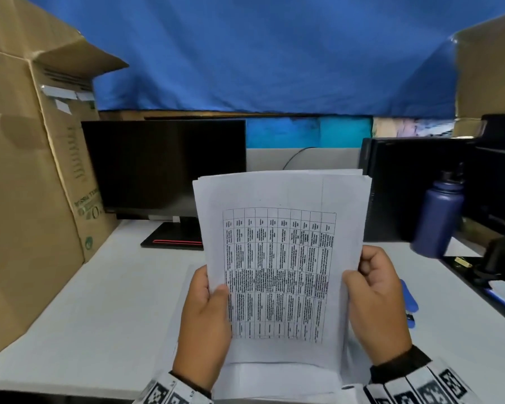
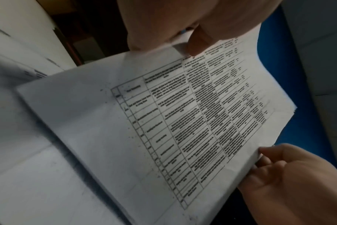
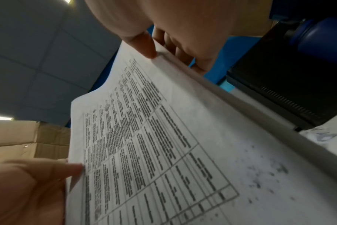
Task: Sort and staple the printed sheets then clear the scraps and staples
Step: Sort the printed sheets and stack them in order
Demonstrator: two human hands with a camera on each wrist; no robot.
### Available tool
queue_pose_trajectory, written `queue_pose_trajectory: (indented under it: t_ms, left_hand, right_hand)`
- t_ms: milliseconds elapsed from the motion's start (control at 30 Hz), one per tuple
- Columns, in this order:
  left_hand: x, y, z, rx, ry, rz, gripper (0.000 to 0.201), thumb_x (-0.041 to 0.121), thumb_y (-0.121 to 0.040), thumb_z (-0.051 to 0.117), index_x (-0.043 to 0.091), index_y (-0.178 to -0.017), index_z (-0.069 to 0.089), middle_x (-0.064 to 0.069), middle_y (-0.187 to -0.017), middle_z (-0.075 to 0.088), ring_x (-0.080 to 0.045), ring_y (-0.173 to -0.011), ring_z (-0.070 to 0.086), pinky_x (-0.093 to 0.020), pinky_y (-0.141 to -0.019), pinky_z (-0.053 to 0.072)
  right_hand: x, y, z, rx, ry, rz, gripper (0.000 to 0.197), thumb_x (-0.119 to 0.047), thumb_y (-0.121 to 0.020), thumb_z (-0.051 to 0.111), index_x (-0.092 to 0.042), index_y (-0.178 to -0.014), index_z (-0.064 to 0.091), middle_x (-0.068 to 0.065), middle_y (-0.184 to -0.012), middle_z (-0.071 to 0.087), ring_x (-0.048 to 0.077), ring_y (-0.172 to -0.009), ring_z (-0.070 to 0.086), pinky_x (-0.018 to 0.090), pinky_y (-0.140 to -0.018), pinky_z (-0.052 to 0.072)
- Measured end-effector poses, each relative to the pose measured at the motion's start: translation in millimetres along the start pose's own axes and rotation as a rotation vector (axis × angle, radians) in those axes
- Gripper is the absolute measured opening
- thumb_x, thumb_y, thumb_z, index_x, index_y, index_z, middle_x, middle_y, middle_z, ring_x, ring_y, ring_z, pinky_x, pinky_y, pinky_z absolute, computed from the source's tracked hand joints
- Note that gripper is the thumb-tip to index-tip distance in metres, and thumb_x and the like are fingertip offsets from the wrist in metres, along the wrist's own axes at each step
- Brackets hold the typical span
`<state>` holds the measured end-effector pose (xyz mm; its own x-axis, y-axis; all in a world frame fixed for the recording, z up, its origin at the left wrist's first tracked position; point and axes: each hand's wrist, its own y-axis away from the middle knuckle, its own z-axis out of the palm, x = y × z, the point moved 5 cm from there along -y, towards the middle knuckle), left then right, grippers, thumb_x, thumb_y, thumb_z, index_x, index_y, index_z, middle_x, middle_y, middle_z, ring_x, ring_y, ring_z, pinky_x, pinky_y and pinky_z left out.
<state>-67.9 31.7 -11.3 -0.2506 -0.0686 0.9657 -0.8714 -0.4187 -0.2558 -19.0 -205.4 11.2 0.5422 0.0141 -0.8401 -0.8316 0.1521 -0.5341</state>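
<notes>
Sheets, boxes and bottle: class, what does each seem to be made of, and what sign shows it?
Sheets: thin matte paper; they curve where held and carry a printed table.
Boxes: brown corrugated cardboard, dull finish, with folded flaps and creases.
Bottle: smooth purple-blue coating, possibly painted metal or plastic; the look leaves it open.

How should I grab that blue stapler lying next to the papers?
Take the blue stapler around its long sides, coming from above and the right. It lies flat on the desk, and the right hand holding the printed sheets hides its left side. That's my best guess.
</notes>
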Motion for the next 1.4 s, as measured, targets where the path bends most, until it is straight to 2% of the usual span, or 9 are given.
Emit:
queue_pose_trajectory:
  t_ms: [100, 200, 300, 400, 533, 733, 900, 1233, 1400]
  left_hand:
    - [3, -1, -4, 0.019, 0.056, 0.031, 0.047, 0.002, -0.101, 0.044, 0.044, -0.100, 0.065, 0.014, -0.103, 0.075, -0.005, -0.095, 0.070, -0.030, -0.079, 0.050]
    - [4, 3, -2, -0.035, 0.095, 0.038, 0.050, -0.004, -0.099, 0.045, 0.039, -0.120, 0.060, 0.016, -0.111, 0.074, -0.003, -0.103, 0.069, -0.027, -0.086, 0.049]
    - [14, 7, 0, -0.079, 0.059, 0.121, 0.062, -0.003, -0.101, 0.043, 0.042, -0.144, 0.042, 0.022, -0.126, 0.066, 0.004, -0.115, 0.062, -0.022, -0.094, 0.047]
    - [30, 10, 0, -0.030, -0.028, 0.253, 0.072, 0.002, -0.105, 0.039, 0.046, -0.157, 0.014, 0.020, -0.152, 0.044, 0.004, -0.136, 0.045, -0.027, -0.114, 0.035]
    - [41, 12, 3, 0.023, -0.098, 0.387, 0.071, 0.006, -0.105, 0.039, 0.036, -0.160, 0.006, 0.014, -0.159, 0.036, -0.002, -0.143, 0.038, -0.032, -0.119, 0.032]
    - [-5, 0, 2, -0.029, -0.048, 0.068, 0.042, 0.005, -0.103, 0.046, 0.034, -0.133, 0.046, 0.022, -0.115, 0.069, 0.013, -0.097, 0.064, -0.010, -0.080, 0.050]
    - [-45, 3, 1, -0.143, -0.054, -0.188, 0.040, 0.012, -0.102, 0.048, 0.039, -0.131, 0.055, 0.014, -0.125, 0.069, -0.009, -0.117, 0.063, -0.043, -0.108, 0.046]
    - [-68, -3, -3, -0.138, -0.039, -0.234, 0.045, 0.005, -0.098, 0.053, 0.039, -0.126, 0.058, 0.015, -0.122, 0.071, -0.008, -0.116, 0.063, -0.036, -0.105, 0.046]
    - [-60, -16, 2, -0.291, -0.159, -0.230, 0.045, 0.005, -0.085, 0.051, 0.031, -0.121, 0.060, 0.011, -0.117, 0.073, -0.013, -0.112, 0.067, -0.042, -0.102, 0.051]
  right_hand:
    - [-13, 1, 2, -0.030, -0.026, -0.021, 0.041, 0.018, -0.091, 0.043, -0.018, -0.104, 0.058, 0.000, -0.099, 0.073, 0.012, -0.090, 0.070, 0.018, -0.073, 0.055]
    - [-22, 1, 4, -0.041, -0.023, -0.054, 0.053, 0.021, -0.087, 0.044, -0.021, -0.119, 0.051, -0.001, -0.107, 0.069, 0.009, -0.094, 0.069, 0.016, -0.074, 0.054]
    - [-45, -7, 2, -0.020, 0.069, -0.185, 0.080, 0.019, -0.085, 0.049, -0.025, -0.149, 0.028, -0.002, -0.113, 0.062, 0.010, -0.098, 0.066, 0.014, -0.078, 0.052]
    - [-78, -19, 3, -0.122, 0.240, -0.355, 0.100, 0.012, -0.083, 0.055, -0.037, -0.157, 0.009, -0.002, -0.115, 0.056, 0.011, -0.098, 0.062, 0.016, -0.084, 0.049]
    - [-104, -30, 3, -0.167, 0.551, -0.476, 0.061, -0.008, -0.082, 0.057, -0.039, -0.135, 0.052, -0.006, -0.120, 0.048, -0.004, -0.110, 0.049, 0.000, -0.086, 0.035]
    - [-67, -23, 4, -0.147, 0.154, -0.126, 0.082, 0.008, -0.084, 0.061, -0.037, -0.145, 0.031, -0.014, -0.132, 0.056, 0.003, -0.115, 0.061, 0.023, -0.091, 0.052]
    - [-2, -1, 13, -0.150, 0.190, 0.246, 0.037, 0.005, -0.086, 0.060, -0.028, -0.101, 0.067, -0.007, -0.099, 0.076, 0.018, -0.096, 0.071, 0.038, -0.083, 0.058]
    - [27, 1, 14, -0.241, 0.185, 0.312, 0.037, -0.008, -0.081, 0.076, -0.029, -0.110, 0.068, -0.012, -0.103, 0.076, 0.010, -0.098, 0.072, 0.033, -0.086, 0.056]
    - [34, 1, 7, -0.165, 0.203, 0.335, 0.026, -0.011, -0.081, 0.080, -0.027, -0.098, 0.071, -0.010, -0.095, 0.076, 0.012, -0.091, 0.071, 0.035, -0.083, 0.057]
